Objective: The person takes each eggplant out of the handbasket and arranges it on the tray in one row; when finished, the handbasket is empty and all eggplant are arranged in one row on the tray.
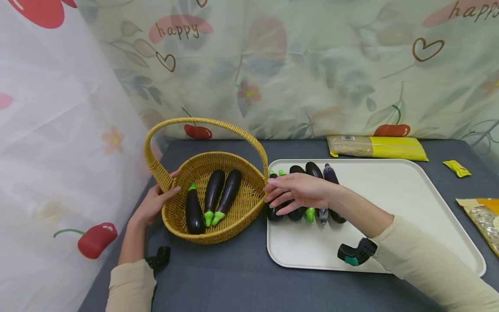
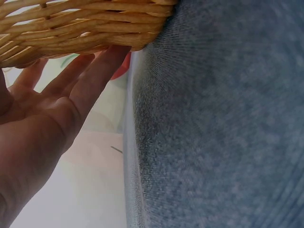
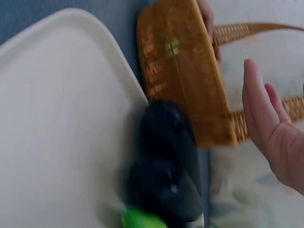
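Note:
A wicker basket (image 1: 212, 236) with a tall arched handle stands on the left, three dark eggplants (image 1: 213, 193) with green stems lying in it. My left hand (image 1: 152, 203) holds the basket's left side at the handle's foot, thumb over the rim; in the left wrist view its fingers (image 2: 90, 78) lie against the outer weave. Above the tray's left edge is my right hand (image 1: 298, 190), fingers loosely extended near the basket's right handle foot, holding nothing. Under it, several more eggplants (image 1: 330, 173) lie side by side on the white tray (image 1: 374, 242), partly hidden by the hand.
A yellow and clear long packet (image 1: 378, 147) lies behind the tray. To the right are a small yellow sachet (image 1: 457, 168) and a clear bag (image 1: 483, 219) with an orange part. Printed curtains (image 1: 249, 65) close off the back and left of the dark table (image 1: 234, 277).

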### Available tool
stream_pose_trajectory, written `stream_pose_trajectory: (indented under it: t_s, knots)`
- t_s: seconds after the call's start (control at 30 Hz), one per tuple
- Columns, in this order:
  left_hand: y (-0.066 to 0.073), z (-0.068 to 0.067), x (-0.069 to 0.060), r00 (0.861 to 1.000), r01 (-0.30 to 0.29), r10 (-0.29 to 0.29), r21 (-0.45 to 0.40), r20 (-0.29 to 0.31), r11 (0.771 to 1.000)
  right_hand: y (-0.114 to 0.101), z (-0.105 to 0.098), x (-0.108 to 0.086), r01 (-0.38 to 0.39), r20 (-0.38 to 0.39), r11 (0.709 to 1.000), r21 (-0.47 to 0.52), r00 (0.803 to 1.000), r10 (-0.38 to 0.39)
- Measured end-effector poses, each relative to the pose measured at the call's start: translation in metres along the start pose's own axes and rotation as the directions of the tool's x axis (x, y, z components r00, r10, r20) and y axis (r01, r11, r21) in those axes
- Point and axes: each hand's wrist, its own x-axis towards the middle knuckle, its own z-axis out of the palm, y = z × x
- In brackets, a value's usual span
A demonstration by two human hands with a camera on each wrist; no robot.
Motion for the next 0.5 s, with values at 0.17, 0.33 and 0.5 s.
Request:
stream_pose_trajectory:
  t_s: [0.17, 0.33, 0.5]
  knots:
    - [-0.001, -0.001, 0.001, 1.000, 0.000, 0.000, -0.011, 0.006, 1.000, 0.003, 0.020, 0.011, 0.000, 0.062, 1.000, 0.008, 0.998, 0.000]
    - [-0.001, -0.001, 0.000, 1.000, 0.001, -0.001, -0.014, 0.007, 1.000, 0.005, 0.033, 0.023, 0.003, 0.069, 1.000, 0.020, 0.998, -0.005]
    - [0.000, -0.001, 0.001, 1.000, 0.008, -0.008, -0.017, 0.003, 1.000, 0.003, 0.048, 0.036, 0.003, -0.019, 0.998, 0.068, 1.000, -0.002]
